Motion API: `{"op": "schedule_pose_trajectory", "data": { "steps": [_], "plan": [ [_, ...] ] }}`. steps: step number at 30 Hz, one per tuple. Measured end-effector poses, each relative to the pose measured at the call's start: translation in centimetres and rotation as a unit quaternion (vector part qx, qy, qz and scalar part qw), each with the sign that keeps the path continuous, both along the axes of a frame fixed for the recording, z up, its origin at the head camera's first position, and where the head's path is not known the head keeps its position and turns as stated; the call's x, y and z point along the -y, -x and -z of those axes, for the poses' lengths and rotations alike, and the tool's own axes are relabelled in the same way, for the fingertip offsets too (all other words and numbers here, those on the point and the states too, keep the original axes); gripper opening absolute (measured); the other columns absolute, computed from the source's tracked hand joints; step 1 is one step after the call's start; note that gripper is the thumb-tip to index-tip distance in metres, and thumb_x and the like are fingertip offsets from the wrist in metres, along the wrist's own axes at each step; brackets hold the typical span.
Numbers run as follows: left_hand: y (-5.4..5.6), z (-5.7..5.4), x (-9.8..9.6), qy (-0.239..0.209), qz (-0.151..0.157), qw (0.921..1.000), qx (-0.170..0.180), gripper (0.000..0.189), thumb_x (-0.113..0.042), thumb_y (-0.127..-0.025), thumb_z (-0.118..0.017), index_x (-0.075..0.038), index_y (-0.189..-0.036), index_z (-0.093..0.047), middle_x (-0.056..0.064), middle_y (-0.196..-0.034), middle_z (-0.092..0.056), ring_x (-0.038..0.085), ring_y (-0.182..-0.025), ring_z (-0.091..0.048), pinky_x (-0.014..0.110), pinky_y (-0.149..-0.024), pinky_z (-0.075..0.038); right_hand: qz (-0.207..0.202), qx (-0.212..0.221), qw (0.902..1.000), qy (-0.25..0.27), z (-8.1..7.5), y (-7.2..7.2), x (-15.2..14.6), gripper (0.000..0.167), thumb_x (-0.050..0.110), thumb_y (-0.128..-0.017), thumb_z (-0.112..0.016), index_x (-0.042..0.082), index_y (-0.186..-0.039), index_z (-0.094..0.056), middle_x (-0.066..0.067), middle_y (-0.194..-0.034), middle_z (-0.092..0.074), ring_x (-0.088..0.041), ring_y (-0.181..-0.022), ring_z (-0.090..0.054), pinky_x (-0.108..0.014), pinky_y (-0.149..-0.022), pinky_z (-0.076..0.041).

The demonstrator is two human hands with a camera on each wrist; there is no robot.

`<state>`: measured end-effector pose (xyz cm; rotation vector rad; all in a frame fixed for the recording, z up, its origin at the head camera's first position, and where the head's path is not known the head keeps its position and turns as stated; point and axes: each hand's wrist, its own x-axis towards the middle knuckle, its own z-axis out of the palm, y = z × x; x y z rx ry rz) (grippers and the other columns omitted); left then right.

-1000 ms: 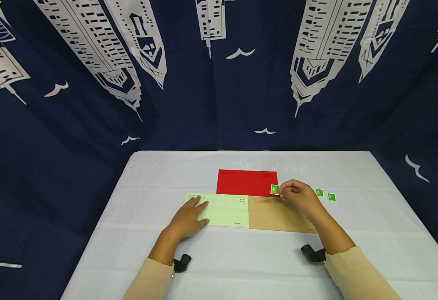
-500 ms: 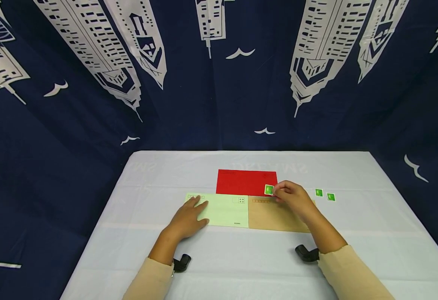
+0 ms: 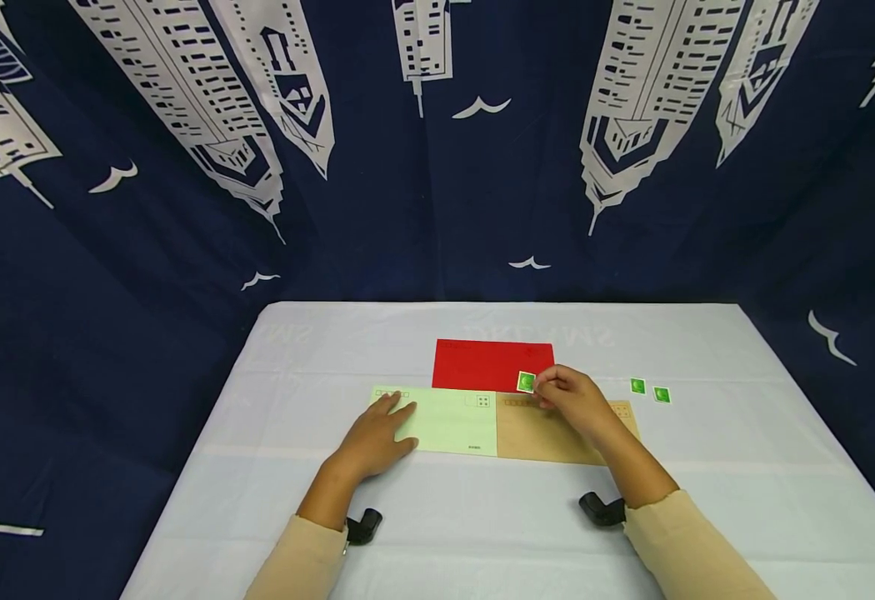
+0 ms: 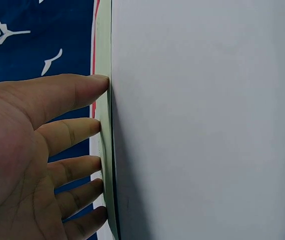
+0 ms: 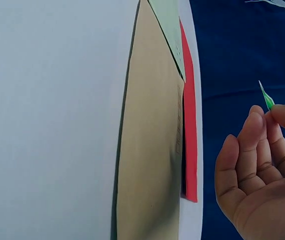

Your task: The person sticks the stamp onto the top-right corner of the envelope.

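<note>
My right hand pinches a small green stamp with a white border between thumb and fingertips. In the right wrist view the stamp shows nearly edge-on, held above the table. Below that hand lies a brown envelope, partly covered by the hand and forearm. Spread fingers of my left hand rest on the left part of a pale green envelope; in the left wrist view its fingertips touch the paper. Behind both lies a red envelope, its lower right corner hidden by the right hand.
Two more green stamps, one nearer the envelopes and another stamp beside it, lie on the white tablecloth at the right. A dark blue printed curtain hangs behind the table. Black wrist cameras stick out from both sleeves.
My right hand has moved left with the stamp, from the red envelope's right edge inward, uncovering the brown envelope's upper right corner. The left hand has stayed still.
</note>
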<state>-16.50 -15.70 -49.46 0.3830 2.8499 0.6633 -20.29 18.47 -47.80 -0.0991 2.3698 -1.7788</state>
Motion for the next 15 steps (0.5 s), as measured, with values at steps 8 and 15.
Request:
{"op": "schedule_pose_trajectory", "data": {
  "steps": [8, 15],
  "plan": [
    [0.0, 0.0, -0.2, 0.002, -0.001, 1.0, 0.0, 0.06, -0.028, -0.094, -0.069, -0.011, -0.149, -0.052, 0.018, -0.162, -0.036, 0.037, -0.153, -0.029, 0.055, -0.123, -0.03, 0.004, 0.009, 0.9999, -0.006, -0.2, -0.1, 0.8, 0.022, 0.014, -0.101, -0.06, -0.006, -0.111, -0.061, -0.019, -0.101, -0.068, -0.018, -0.086, -0.063, -0.024, -0.077, -0.058],
    [-0.1, 0.0, -0.3, 0.003, 0.001, 1.0, -0.003, 0.06, -0.029, -0.094, -0.069, -0.01, -0.149, -0.052, 0.018, -0.162, -0.036, 0.038, -0.153, -0.029, 0.055, -0.123, -0.029, 0.01, 0.017, 0.9997, -0.015, 0.4, 0.3, 1.4, 0.019, 0.016, -0.1, -0.061, -0.002, -0.108, -0.061, -0.012, -0.09, -0.064, -0.015, -0.075, -0.056, -0.024, -0.069, -0.054]
  ]
}}
